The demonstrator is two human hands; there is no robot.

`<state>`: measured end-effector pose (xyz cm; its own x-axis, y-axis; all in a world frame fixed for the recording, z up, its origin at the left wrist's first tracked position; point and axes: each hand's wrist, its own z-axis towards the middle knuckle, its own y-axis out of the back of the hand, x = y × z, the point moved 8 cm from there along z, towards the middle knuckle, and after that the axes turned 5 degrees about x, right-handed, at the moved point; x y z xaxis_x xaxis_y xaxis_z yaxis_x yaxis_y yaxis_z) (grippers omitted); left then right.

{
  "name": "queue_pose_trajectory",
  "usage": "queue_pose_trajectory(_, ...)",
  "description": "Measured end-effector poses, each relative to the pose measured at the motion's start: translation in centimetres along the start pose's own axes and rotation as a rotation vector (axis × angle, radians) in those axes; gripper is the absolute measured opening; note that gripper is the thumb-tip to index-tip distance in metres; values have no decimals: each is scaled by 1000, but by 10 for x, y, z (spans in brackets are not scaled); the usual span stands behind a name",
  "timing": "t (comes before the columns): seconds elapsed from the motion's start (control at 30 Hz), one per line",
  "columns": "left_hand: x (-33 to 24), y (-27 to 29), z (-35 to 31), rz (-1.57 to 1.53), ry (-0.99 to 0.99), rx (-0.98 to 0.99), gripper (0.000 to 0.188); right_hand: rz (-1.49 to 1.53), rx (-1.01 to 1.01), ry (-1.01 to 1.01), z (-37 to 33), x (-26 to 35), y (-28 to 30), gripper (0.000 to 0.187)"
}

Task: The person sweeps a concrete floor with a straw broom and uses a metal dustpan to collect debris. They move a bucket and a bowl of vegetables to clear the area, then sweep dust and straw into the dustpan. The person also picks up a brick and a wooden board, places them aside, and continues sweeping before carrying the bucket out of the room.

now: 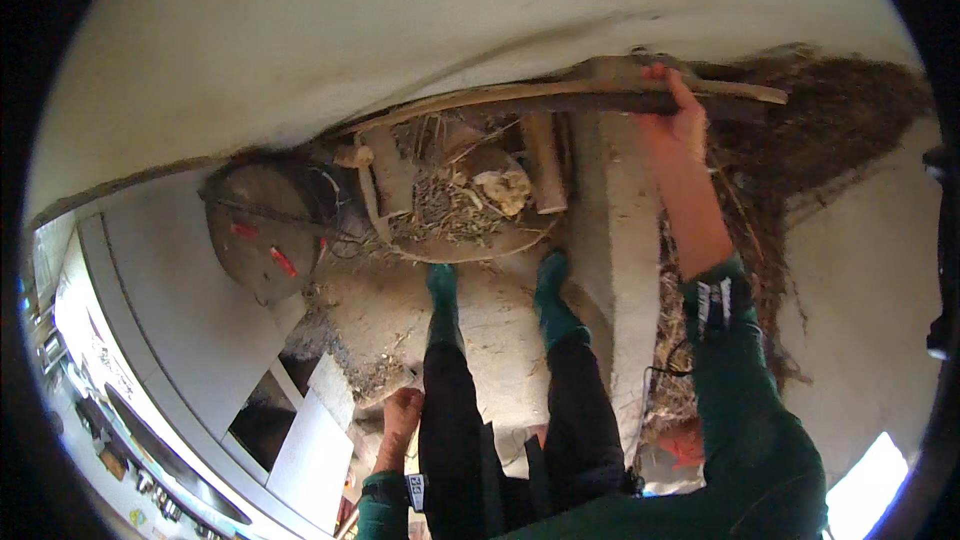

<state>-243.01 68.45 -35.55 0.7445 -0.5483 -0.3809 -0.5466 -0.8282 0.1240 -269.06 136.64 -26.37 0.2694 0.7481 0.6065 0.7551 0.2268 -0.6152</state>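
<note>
The right grip is clamped on the pole toward its right end; most of the length runs leftward from there, its long axis crosswise to the person. The left grip is well apart, beside the left leg, fingers curled; whether it holds anything I cannot tell. On the near side of the pole sits a basin with logs, chips and a pale lump; left of it, a drum bears red scraps
</note>
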Motion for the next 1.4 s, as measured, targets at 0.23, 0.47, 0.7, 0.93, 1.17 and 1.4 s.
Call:
queue_pose_trajectory(0.23, -45, 25, -34, 17, 22, 16, 16, -304, 258, 308, -201, 362, -43, 19)
queue_pose_trajectory(0.47, -115, 43, -5, 489, -453, 174, 16, -354, 203, 660, -400, 608, -57, 15)
queue_pose_trajectory(0.7, -165, 39, -21, 45, -199, -13, 24, -461, 51, 780, -409, 648, -45, 15)
queue_pose_trajectory(0.93, -162, 31, -75, 48, -115, -74, 27, -420, -37, 719, -384, 642, -45, 16)
queue_pose_trajectory(1.17, -110, 32, -83, 22, -2, -40, 22, -515, 61, 651, -342, 611, -95, 17)
queue_pose_trajectory(1.4, -114, 23, -101, -41, -74, -128, 20, -734, 425, 612, -246, 496, -132, 18)
